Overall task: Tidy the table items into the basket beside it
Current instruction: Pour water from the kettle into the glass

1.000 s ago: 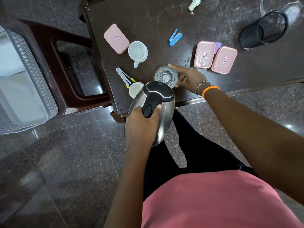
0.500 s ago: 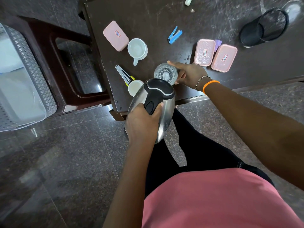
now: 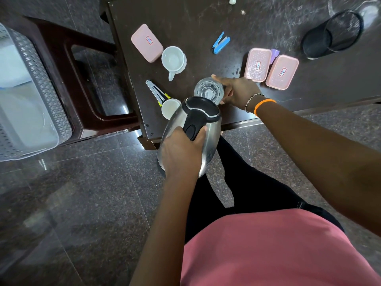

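Note:
My left hand [image 3: 181, 149] grips the black handle of a steel kettle [image 3: 208, 141], held in the air at the near edge of the dark table [image 3: 206, 21]. My right hand [image 3: 237, 90] is wrapped around a clear glass [image 3: 207, 91] standing on the table just beyond the kettle. A white perforated basket [image 3: 47, 87] sits on the floor at the far left. On the table lie three pink lidded boxes [image 3: 146, 42] [image 3: 257, 65] [image 3: 282, 72], a white mug [image 3: 174, 59], a small white cup [image 3: 169, 107] partly hidden by the kettle, tongs [image 3: 155, 92] and a blue clip [image 3: 220, 42].
A dark wooden stool [image 3: 68, 65] stands between table and basket. A black mesh holder [image 3: 332, 35] lies on its side at the table's far right. A small purple piece [image 3: 274, 54] sits between two pink boxes, and a white object [image 3: 233, 0] is at the top edge. Polished stone floor all around.
The kettle has stayed in my left hand, drifting slightly down and left. My right hand remains around the glass. The view has shifted a little.

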The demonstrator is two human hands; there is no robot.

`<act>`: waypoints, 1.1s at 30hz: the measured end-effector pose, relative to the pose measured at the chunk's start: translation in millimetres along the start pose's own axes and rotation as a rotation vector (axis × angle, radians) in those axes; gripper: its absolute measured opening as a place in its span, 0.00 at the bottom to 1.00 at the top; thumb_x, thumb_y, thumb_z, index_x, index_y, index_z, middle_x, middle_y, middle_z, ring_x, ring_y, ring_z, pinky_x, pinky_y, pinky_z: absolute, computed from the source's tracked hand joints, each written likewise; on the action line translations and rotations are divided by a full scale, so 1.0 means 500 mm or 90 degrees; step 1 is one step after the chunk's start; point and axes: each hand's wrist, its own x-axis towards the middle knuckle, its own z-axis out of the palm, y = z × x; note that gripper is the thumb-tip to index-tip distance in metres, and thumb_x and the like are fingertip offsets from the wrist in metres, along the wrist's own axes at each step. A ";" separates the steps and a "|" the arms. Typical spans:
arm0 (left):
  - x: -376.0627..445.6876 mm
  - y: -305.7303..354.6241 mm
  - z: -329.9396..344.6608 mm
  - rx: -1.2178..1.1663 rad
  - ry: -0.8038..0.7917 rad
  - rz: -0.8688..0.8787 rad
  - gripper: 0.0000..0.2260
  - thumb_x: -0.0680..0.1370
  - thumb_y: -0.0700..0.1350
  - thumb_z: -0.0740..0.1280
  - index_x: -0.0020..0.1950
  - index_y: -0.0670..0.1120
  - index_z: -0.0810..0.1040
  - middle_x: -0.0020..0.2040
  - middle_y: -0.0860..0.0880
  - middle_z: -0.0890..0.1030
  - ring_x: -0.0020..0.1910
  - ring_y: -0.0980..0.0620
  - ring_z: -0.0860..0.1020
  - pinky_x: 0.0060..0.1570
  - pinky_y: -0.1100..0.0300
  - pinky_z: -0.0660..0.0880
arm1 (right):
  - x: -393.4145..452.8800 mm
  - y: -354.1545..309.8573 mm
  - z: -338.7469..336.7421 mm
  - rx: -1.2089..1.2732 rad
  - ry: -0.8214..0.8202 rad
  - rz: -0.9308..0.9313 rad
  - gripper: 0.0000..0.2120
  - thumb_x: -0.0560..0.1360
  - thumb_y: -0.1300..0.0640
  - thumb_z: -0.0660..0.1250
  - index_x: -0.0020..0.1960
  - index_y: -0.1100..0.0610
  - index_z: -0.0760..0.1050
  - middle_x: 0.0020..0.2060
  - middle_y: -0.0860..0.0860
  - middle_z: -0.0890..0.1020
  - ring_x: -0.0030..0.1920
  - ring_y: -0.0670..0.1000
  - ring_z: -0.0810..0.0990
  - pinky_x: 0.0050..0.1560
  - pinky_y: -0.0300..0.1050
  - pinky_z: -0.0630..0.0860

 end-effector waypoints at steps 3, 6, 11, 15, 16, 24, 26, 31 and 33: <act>0.001 0.001 -0.003 -0.001 -0.006 -0.003 0.24 0.72 0.63 0.64 0.47 0.41 0.76 0.44 0.41 0.81 0.45 0.39 0.79 0.47 0.46 0.78 | -0.001 0.000 0.001 -0.006 0.011 0.001 0.33 0.71 0.53 0.70 0.72 0.42 0.60 0.51 0.54 0.85 0.55 0.59 0.80 0.55 0.50 0.74; 0.002 0.003 -0.006 -0.004 -0.009 -0.013 0.24 0.72 0.63 0.64 0.47 0.41 0.76 0.45 0.41 0.81 0.45 0.38 0.79 0.48 0.46 0.78 | -0.001 -0.001 0.002 -0.003 0.010 0.003 0.33 0.71 0.53 0.70 0.71 0.42 0.60 0.50 0.54 0.85 0.55 0.58 0.80 0.55 0.50 0.74; 0.003 0.009 -0.006 0.003 -0.009 -0.029 0.24 0.72 0.64 0.64 0.48 0.41 0.76 0.46 0.41 0.81 0.46 0.39 0.79 0.48 0.45 0.78 | -0.002 -0.001 -0.003 0.006 0.008 0.006 0.32 0.71 0.53 0.70 0.71 0.42 0.61 0.50 0.53 0.85 0.55 0.58 0.80 0.55 0.51 0.74; 0.004 0.016 -0.005 0.035 -0.002 -0.021 0.24 0.73 0.64 0.63 0.48 0.41 0.75 0.46 0.40 0.81 0.46 0.38 0.79 0.48 0.46 0.78 | -0.003 -0.003 -0.003 0.020 0.011 0.008 0.32 0.71 0.53 0.70 0.71 0.41 0.62 0.49 0.53 0.85 0.55 0.57 0.80 0.54 0.49 0.74; 0.004 0.017 -0.005 0.040 -0.002 -0.020 0.24 0.73 0.64 0.63 0.48 0.41 0.75 0.46 0.40 0.81 0.46 0.38 0.79 0.48 0.46 0.78 | -0.003 -0.004 -0.004 0.023 0.009 0.008 0.32 0.70 0.53 0.70 0.71 0.41 0.62 0.49 0.53 0.85 0.55 0.57 0.80 0.54 0.48 0.74; 0.004 0.018 -0.007 0.031 0.000 -0.015 0.24 0.73 0.63 0.63 0.47 0.41 0.75 0.46 0.40 0.81 0.46 0.38 0.78 0.47 0.47 0.78 | -0.003 -0.002 -0.005 0.016 -0.002 0.011 0.33 0.71 0.53 0.70 0.71 0.41 0.61 0.48 0.52 0.86 0.54 0.55 0.81 0.56 0.49 0.73; 0.005 0.020 -0.008 0.023 -0.003 -0.019 0.24 0.73 0.63 0.64 0.47 0.41 0.75 0.46 0.40 0.80 0.46 0.38 0.78 0.44 0.50 0.76 | -0.003 -0.003 -0.007 0.015 -0.003 0.011 0.32 0.71 0.53 0.70 0.71 0.42 0.61 0.48 0.52 0.86 0.54 0.55 0.81 0.58 0.50 0.73; 0.009 0.026 -0.013 0.022 -0.011 -0.031 0.24 0.73 0.63 0.64 0.48 0.41 0.75 0.47 0.39 0.80 0.47 0.37 0.78 0.43 0.51 0.74 | -0.004 -0.003 -0.009 0.009 -0.007 0.007 0.32 0.71 0.53 0.69 0.71 0.42 0.60 0.50 0.52 0.85 0.56 0.56 0.80 0.58 0.51 0.74; 0.010 0.027 -0.016 0.027 -0.018 -0.033 0.24 0.73 0.63 0.64 0.49 0.41 0.75 0.47 0.39 0.80 0.48 0.37 0.78 0.45 0.49 0.76 | -0.006 -0.004 -0.009 0.006 -0.003 0.003 0.32 0.71 0.52 0.69 0.71 0.42 0.60 0.50 0.52 0.85 0.56 0.57 0.80 0.59 0.52 0.74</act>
